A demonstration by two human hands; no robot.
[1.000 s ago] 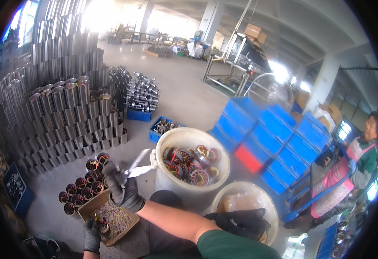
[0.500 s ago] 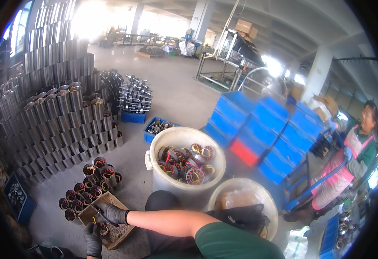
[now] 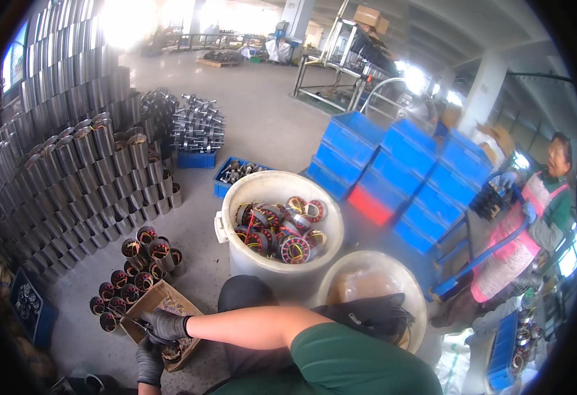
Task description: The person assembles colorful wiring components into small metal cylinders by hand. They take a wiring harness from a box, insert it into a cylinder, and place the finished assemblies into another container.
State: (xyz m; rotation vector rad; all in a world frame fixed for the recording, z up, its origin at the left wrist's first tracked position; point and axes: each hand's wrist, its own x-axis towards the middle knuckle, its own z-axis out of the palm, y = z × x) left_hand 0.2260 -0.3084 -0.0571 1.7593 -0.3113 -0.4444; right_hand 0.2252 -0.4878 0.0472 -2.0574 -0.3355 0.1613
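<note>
Both my hands wear grey gloves and meet over the near left side of a wooden box (image 3: 192,307). My right hand (image 3: 168,325) reaches in from the right, its fingers closed round a slim dark tool (image 3: 132,321) whose kind is unclear. Just below it, my left hand (image 3: 149,363) is closed by the box edge; what it grips is hidden. Small multicoloured scraps (image 3: 172,305) line the box, and a wound motor stator (image 3: 171,353) lies partly covered near my hands. Several metal cylinders with wound stators inside (image 3: 129,293) stand beyond the box.
A white tub of stators (image 3: 224,227) and a second white tub (image 3: 420,309) stand ahead and right. Tall stacks of metal cylinders (image 3: 81,178) rise at left. Blue crates (image 3: 394,168) are piled beyond the tubs. A person in a pink apron (image 3: 509,247) holds a blue trolley handle (image 3: 496,253).
My left hand has come up against my right hand. The yellow wire seen by my left hand is now hidden. The whole view has shifted slightly.
</note>
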